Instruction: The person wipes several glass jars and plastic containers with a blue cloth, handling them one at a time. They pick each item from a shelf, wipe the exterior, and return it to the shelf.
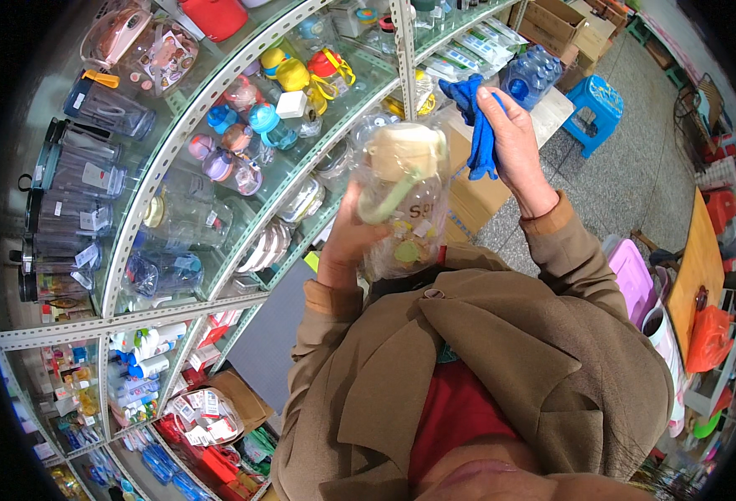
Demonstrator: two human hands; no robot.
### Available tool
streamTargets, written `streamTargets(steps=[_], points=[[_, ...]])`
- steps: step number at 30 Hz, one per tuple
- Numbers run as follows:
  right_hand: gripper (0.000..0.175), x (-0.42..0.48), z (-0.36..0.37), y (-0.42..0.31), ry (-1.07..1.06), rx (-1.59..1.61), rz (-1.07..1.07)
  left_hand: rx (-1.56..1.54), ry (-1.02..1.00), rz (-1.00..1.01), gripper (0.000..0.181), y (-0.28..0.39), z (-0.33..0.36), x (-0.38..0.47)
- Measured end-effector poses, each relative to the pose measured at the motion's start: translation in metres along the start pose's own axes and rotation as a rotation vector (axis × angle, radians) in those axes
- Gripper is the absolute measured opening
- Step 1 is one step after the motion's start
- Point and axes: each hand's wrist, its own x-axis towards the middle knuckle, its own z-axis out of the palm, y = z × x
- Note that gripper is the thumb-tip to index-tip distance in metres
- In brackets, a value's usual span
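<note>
My left hand (350, 235) grips a large clear plastic water bottle (415, 219) from its side. The bottle has a cream lid (405, 150), a pale green strap or handle (393, 194), and printed decoration; a clear plastic wrap seems to cover it. It is held in front of my chest, slightly blurred. To its right, my right hand (515, 141) pinches a bunched blue cloth (482, 128), raised apart from the bottle. Nearest the bottle on the left are glass shelves (318, 160) with several children's drinking cups (271, 122).
Perforated metal shelf posts (403, 56) stand close on the left. Dark-lidded tumblers (73, 213) line an upper shelf. Beyond my right hand are a cardboard box (483, 194), a pack of blue bottles (530, 75) and a blue plastic stool (595, 113) on the speckled floor (637, 125).
</note>
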Motion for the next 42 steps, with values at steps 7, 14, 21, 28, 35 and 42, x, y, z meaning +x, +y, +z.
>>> streamTargets(steps=[7,14,21,28,35,42], points=[[0.029,-0.017,0.004,0.011,-0.106,0.053,0.089,-0.16,0.105,-0.024,0.104,-0.001,-0.005,0.012],[0.036,-0.031,0.028,0.027,-0.103,0.086,0.043,-0.065,0.155,0.003,0.107,0.006,0.011,0.009],[0.033,-0.038,0.021,0.022,-0.191,0.048,0.132,-0.196,0.026,0.075,0.108,0.009,0.022,0.001],[0.036,-0.042,0.022,0.026,-0.121,0.088,0.126,-0.206,0.011,0.108,0.107,0.008,0.023,0.002],[0.033,-0.058,0.028,0.026,-0.192,-0.028,0.101,-0.207,0.028,0.092,0.11,-0.001,0.019,0.005],[0.028,-0.068,0.034,0.027,-0.214,-0.139,0.041,-0.212,0.047,0.129,0.104,0.002,0.021,0.006]])
